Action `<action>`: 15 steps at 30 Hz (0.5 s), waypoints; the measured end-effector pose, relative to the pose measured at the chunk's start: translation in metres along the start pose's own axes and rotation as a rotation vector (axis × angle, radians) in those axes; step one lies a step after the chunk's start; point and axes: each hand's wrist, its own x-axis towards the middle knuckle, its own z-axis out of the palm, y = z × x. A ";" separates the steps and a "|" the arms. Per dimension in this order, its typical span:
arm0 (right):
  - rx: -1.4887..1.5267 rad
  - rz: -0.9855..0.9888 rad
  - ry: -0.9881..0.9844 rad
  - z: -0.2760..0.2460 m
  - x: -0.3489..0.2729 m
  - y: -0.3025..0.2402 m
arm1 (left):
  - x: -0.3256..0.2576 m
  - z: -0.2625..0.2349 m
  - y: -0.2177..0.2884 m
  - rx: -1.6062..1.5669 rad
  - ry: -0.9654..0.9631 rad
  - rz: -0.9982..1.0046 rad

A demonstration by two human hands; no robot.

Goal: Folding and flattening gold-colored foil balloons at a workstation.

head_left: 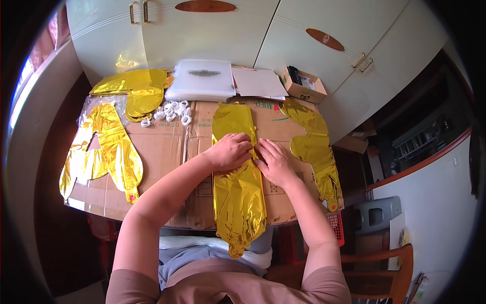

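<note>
A long gold foil balloon [239, 195], flat and folded lengthwise, lies down the middle of the cardboard, its rounded lower end hanging over the front edge. My left hand [231, 151] is curled over its middle, fingers closed on the foil and fingertips hidden. Beside it, my right hand [274, 160] grips the balloon's right edge between thumb and bent fingers. At the left lies a flat gold foil balloon [121, 157] shaped like a letter A. Another curved gold foil balloon [313, 144] rests at the right, apart from my hands.
Flattened cardboard [167, 147] covers the table. Along its back are a gold foil pile [144, 83], white ribbon coils [174, 111], a stack of clear plastic bags [199, 83], pale card sheets [258, 82] and a small box [306, 86]. A wooden chair [405, 268] stands at the lower right.
</note>
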 end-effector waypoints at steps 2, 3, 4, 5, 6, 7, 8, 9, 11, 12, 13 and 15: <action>0.001 0.005 0.005 0.000 0.001 -0.001 | 0.006 0.001 0.001 0.032 0.001 0.032; -0.001 0.007 0.001 -0.001 0.001 -0.002 | 0.009 0.002 -0.001 0.075 0.011 0.071; -0.003 0.008 -0.003 -0.002 0.002 -0.003 | 0.011 0.003 -0.003 0.117 0.020 0.111; -0.005 0.010 -0.007 -0.002 0.003 -0.003 | 0.012 0.005 -0.004 0.121 0.027 0.120; -0.011 0.007 -0.007 -0.002 0.002 -0.003 | 0.013 0.007 -0.005 0.126 0.036 0.132; -0.018 0.005 -0.007 -0.002 0.002 -0.002 | 0.014 0.008 -0.006 0.130 0.044 0.144; -0.025 0.002 -0.008 -0.002 0.002 -0.002 | 0.014 0.009 -0.007 0.132 0.026 0.120; -0.031 -0.002 -0.011 -0.002 0.002 -0.003 | 0.012 0.009 -0.008 0.130 0.005 0.095; -0.043 -0.010 -0.018 -0.004 0.002 -0.005 | 0.010 0.011 -0.010 0.121 0.004 0.075; -0.067 -0.009 -0.022 -0.005 0.002 -0.007 | 0.010 0.012 -0.011 0.115 0.023 0.077; -0.090 -0.008 -0.025 -0.005 0.001 -0.008 | 0.009 0.013 -0.012 0.109 0.042 0.080; -0.111 -0.011 -0.038 -0.007 -0.001 -0.011 | 0.007 0.015 -0.013 0.101 0.039 0.074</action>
